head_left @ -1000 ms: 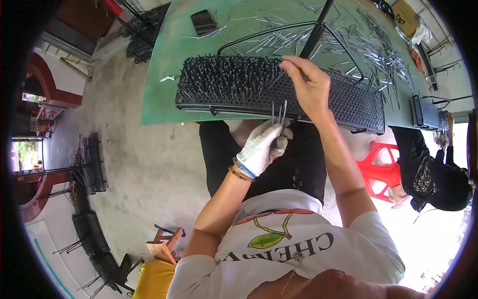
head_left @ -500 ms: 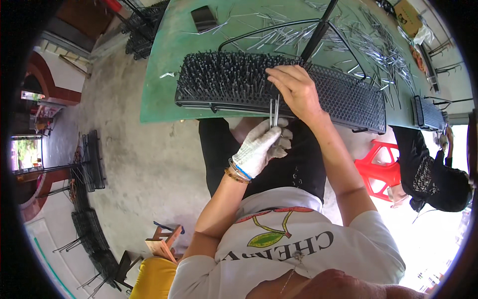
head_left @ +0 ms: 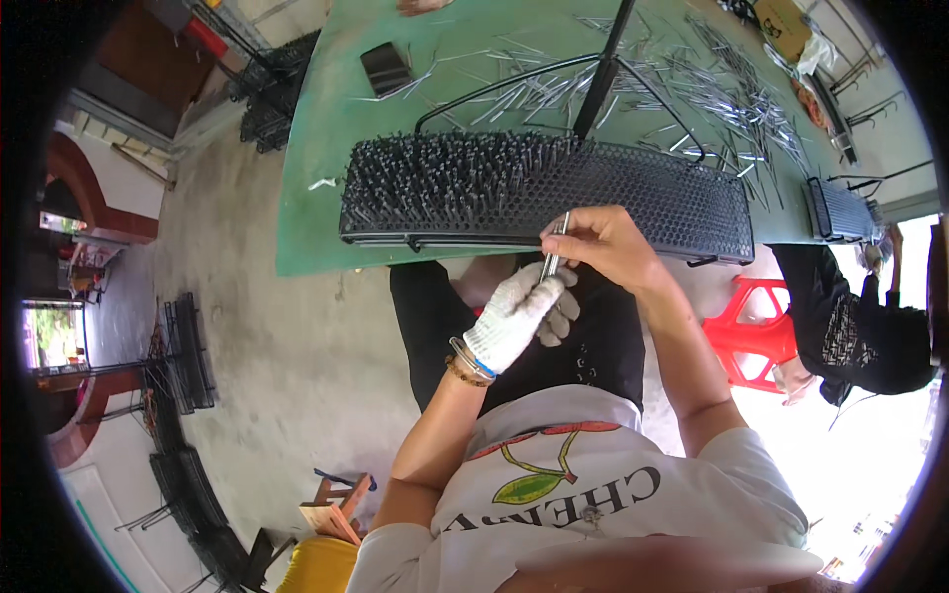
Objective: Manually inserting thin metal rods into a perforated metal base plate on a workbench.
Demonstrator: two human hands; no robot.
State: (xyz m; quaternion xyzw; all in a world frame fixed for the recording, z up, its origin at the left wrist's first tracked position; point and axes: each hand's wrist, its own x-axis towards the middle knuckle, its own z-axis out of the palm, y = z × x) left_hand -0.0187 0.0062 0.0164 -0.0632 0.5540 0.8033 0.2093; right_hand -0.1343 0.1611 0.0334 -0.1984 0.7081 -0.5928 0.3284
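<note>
My left hand (head_left: 514, 321), in a white knit glove, is closed around a few thin silvery metal rods (head_left: 550, 265) just in front of the table edge. With bare fingers, my right hand (head_left: 608, 247) pinches the upper part of these rods. Behind both hands stands a long black perforated rack (head_left: 672, 208), tilted toward me along the table edge. Many dark upright pins (head_left: 425, 183) fill the holes of its left part; bare holes show on the right. A black frame with a post (head_left: 596, 99) rises behind it.
Loose metal rods (head_left: 741, 109) lie scattered over the green table (head_left: 311, 212). A dark flat object (head_left: 386, 69) rests at far left. At right, a person in black (head_left: 840, 326) works at another rack (head_left: 840, 210), near a red stool (head_left: 746, 331). Black racks (head_left: 183, 346) stand on the floor left.
My right hand has come down from the rack's pins to the rods in my left hand and now grips their upper part. A hand has appeared at the table's far edge.
</note>
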